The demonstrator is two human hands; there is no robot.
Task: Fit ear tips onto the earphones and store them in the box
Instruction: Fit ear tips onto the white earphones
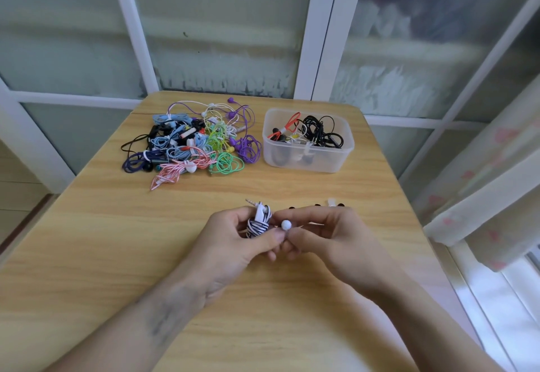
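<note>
My left hand (236,243) grips a coiled black-and-white striped earphone bundle (258,222) above the middle of the wooden table (117,240). Its jack plug sticks out at the top left of the coil. Between the thumbs, a white round earbud (285,224) stands up, pinched by my right hand (327,237) with my left thumb touching just below it. Loose small ear tips (331,202), black and white, lie on the table just beyond my right fingers. The clear plastic box (306,158) at the back right holds black, red and white earphones.
A heap of tangled earphones (193,143) in blue, purple, green, pink and black lies at the back left of the table. Frosted glass panels with white frames stand behind it. A light curtain (482,196) hangs at the right.
</note>
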